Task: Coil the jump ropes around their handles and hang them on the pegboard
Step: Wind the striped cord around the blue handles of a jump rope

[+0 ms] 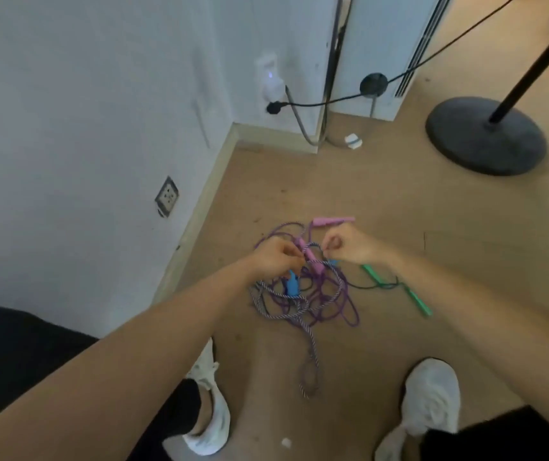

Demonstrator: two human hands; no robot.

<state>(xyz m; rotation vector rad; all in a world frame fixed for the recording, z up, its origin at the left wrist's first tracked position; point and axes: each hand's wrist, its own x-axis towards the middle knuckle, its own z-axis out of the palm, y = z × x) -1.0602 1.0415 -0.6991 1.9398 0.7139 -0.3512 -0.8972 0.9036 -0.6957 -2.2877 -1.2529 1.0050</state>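
Above a tangled heap of purple and striped cord jump ropes (299, 296) on the wood floor (399, 211), my left hand (274, 257) and right hand (349, 244) each pinched a strand at the heap's top. I judged one rope should be teased loose slowly, not yanked.

White walls (66, 94), wood floor (399, 227)

— How's the light?
— Dim, even, bluish on the wall (66, 94); a faint shadow on the floor (303, 424) at the bottom.
— Sharp?
— No, soft everywhere; straight lines bow toward the edges.
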